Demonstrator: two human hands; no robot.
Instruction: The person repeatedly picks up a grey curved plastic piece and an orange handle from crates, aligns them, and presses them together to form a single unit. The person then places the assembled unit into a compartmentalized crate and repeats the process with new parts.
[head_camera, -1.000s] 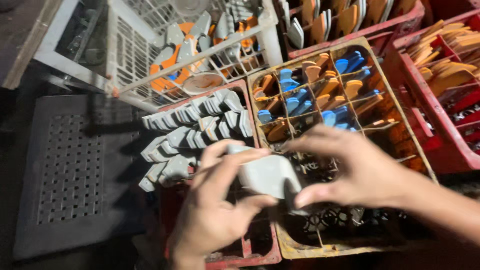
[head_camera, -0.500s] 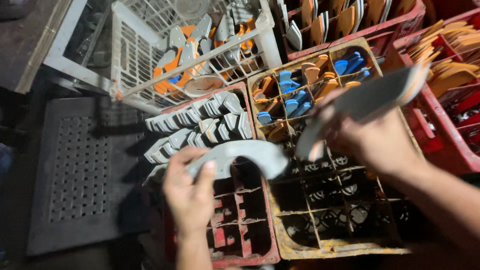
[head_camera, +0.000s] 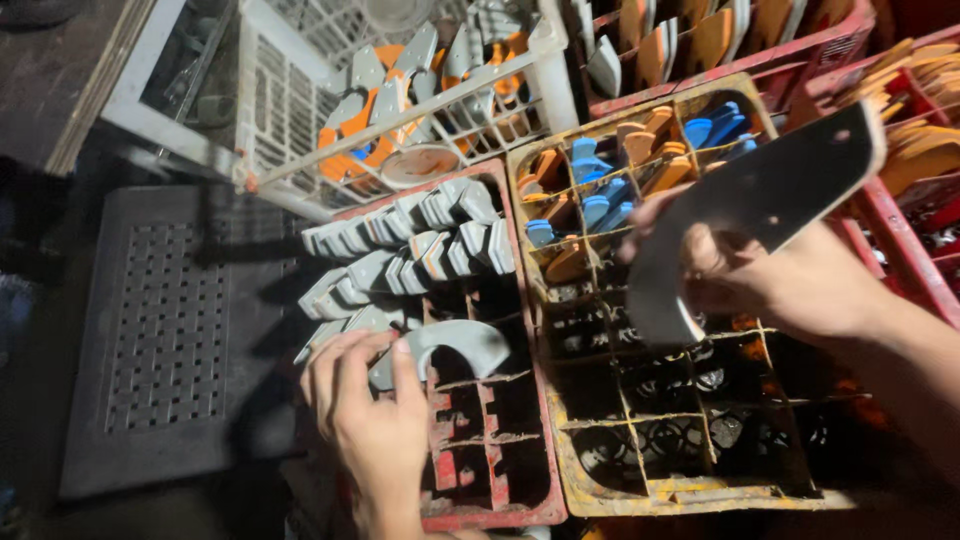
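Observation:
My left hand (head_camera: 370, 420) grips a curved grey plastic piece (head_camera: 450, 345) and holds it at the top of the red divided crate (head_camera: 500, 505), just below the rows of similar grey pieces (head_camera: 410, 245) stacked in that crate. My right hand (head_camera: 790, 285) holds a second, larger curved grey piece (head_camera: 760, 205) up over the yellow divided crate (head_camera: 690, 495), which has orange and blue pieces (head_camera: 620, 180) in its far cells and dark empty cells near me.
A white lattice crate (head_camera: 400, 110) with grey and orange pieces stands at the back. Red crates (head_camera: 900, 250) with orange pieces lie to the right and back right. A dark perforated mat (head_camera: 170, 330) lies on the left.
My hands have parted, each with one grey piece. The left piece has dropped down to the red crate; the right piece has stayed raised over the yellow crate.

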